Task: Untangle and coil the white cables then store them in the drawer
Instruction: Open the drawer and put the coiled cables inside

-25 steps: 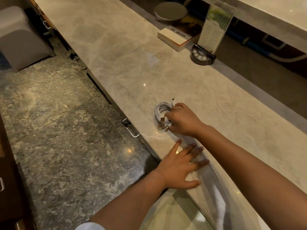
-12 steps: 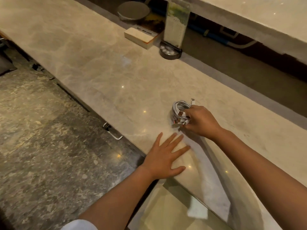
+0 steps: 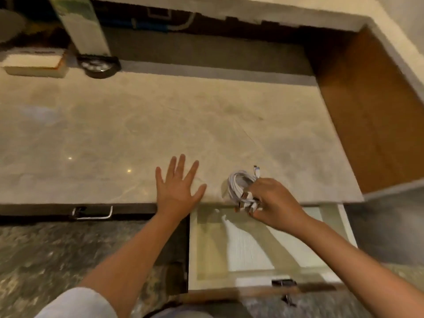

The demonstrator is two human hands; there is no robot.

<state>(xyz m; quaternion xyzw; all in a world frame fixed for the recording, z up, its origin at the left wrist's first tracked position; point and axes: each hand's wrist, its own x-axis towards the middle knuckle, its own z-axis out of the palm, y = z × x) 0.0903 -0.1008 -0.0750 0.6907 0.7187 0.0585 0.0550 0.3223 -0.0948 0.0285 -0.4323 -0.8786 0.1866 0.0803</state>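
A coiled bundle of white cables (image 3: 239, 185) with several plug ends hangs at the front edge of the marble counter (image 3: 114, 138). My right hand (image 3: 274, 203) is shut on the bundle, just above the back of the open drawer (image 3: 208, 249), which is pulled out below the counter and has a pale lining. My left hand (image 3: 179, 187) lies flat on the counter edge with its fingers spread, to the left of the cables and apart from them.
A shut drawer with a metal handle (image 3: 93, 213) sits left of the open one. At the counter's back left stand a menu holder (image 3: 85, 26) on a round black base (image 3: 98, 66) and a white box (image 3: 34, 65). A wooden side panel (image 3: 362, 106) bounds the right.
The view has swung right and down, so the open drawer now shows in full. My right hand has carried the cable bundle to the counter's front edge. My left hand stays flat.
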